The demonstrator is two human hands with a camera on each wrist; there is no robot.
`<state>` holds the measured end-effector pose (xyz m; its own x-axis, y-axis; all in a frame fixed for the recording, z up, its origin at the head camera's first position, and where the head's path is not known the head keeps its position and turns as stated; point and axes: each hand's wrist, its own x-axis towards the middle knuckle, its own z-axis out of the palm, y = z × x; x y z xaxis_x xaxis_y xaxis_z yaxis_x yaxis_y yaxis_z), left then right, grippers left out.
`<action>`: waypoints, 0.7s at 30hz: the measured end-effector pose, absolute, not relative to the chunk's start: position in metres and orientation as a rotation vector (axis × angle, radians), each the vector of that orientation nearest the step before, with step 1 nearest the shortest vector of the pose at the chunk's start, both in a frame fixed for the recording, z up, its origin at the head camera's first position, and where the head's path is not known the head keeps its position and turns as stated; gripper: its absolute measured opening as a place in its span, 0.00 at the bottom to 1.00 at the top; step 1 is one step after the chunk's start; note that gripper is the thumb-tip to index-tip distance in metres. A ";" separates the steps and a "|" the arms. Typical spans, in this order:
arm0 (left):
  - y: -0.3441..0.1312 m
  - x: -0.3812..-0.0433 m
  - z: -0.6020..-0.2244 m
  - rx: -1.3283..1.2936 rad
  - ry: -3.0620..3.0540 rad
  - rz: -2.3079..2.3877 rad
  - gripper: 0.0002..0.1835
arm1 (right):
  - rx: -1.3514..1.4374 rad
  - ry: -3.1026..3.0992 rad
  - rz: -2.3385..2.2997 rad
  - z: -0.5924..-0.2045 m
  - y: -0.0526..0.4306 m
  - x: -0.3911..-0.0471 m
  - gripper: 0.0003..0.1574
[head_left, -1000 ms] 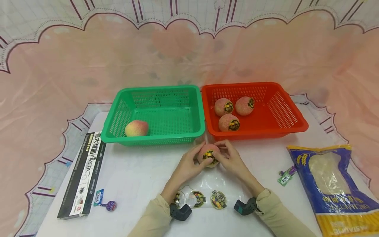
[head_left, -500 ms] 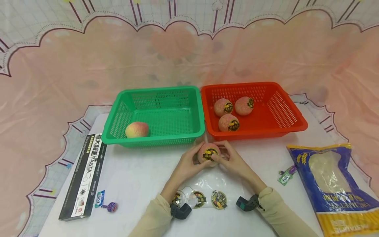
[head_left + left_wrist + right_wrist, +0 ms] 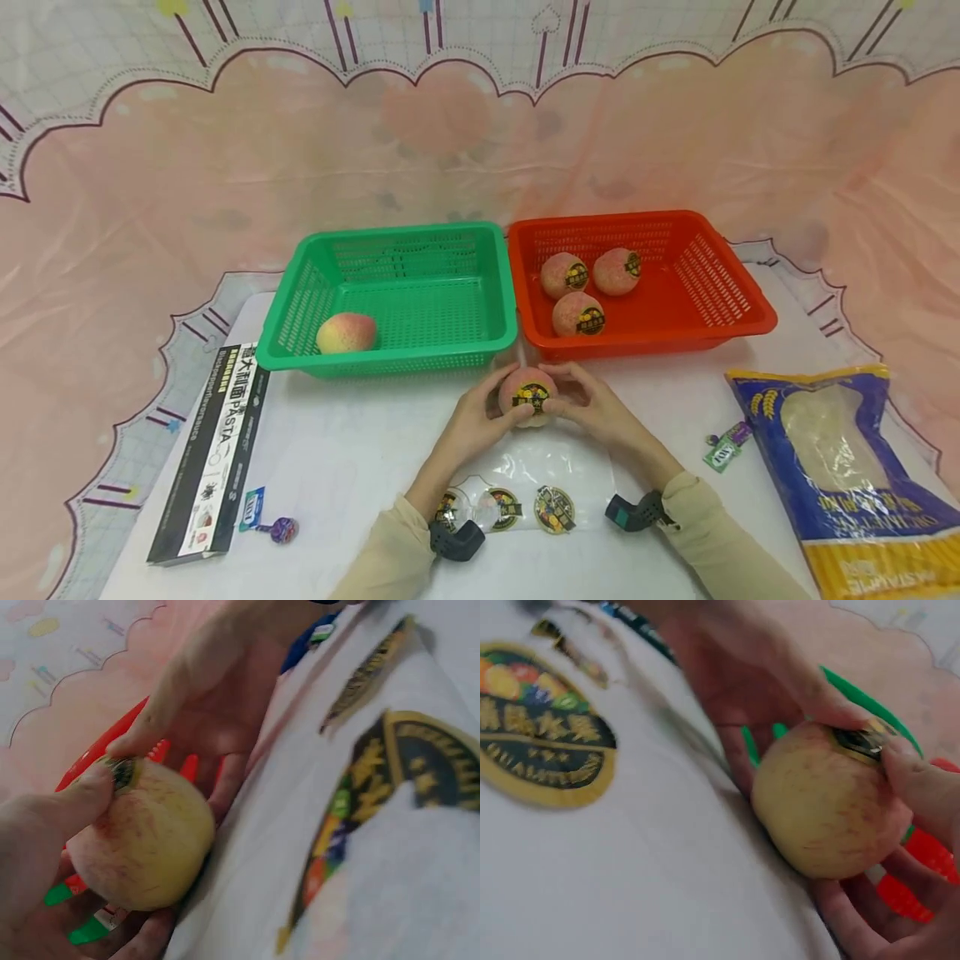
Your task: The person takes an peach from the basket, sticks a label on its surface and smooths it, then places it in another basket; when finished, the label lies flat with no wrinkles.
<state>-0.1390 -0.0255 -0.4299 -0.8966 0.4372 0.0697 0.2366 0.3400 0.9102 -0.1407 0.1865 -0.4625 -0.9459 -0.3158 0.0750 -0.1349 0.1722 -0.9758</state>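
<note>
A pink-and-yellow peach (image 3: 517, 385) with a round black-and-gold sticker (image 3: 531, 398) sits between both hands, close in front of the baskets. My left hand (image 3: 477, 417) curls around its left side, thumb on the sticker's left edge. From the other side my right hand (image 3: 592, 410) grips the same peach, its thumb at the sticker's right edge. In the right wrist view, both thumbs press the sticker (image 3: 859, 742) from opposite sides, and fingers wrap the peach (image 3: 825, 810) below. Nearer the body lies a clear sheet (image 3: 577, 467) bearing round stickers (image 3: 554, 509).
Behind the hands stand a green basket (image 3: 390, 364) with one peach (image 3: 347, 332) and a red basket (image 3: 652, 343) with three stickered peaches. A pasta box (image 3: 210, 450) and a lollipop (image 3: 283, 530) lie left. A blue-yellow pasta bag (image 3: 840, 467) and small candies (image 3: 723, 450) lie right.
The right thumb has slid from the sticker's face to its right edge, and the left thumb now touches its left edge. More of the sticker shows. The peach stays between the hands.
</note>
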 end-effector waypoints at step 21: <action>-0.015 -0.140 -0.449 0.664 2.459 1.636 0.33 | 0.725 0.639 -3.292 -0.405 0.246 -0.140 0.31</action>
